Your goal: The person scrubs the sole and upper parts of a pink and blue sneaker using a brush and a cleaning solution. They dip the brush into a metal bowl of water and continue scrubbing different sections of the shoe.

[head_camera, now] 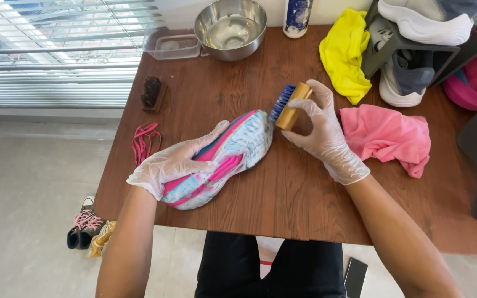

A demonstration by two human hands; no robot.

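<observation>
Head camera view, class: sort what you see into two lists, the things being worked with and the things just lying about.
In use:
left hand holding the pink and blue shoe
right hand holding the blue-bristled brush

Lying about:
dark brush
pink laces
steel bowl
yellow cloth
pink cloth

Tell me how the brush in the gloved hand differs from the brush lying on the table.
The held brush has blue bristles and a pale wooden block; the lying brush is dark all over. The right hand presses the held brush against the shoe; the lying brush rests untouched near the table's left edge. Both are small hand brushes.
</observation>
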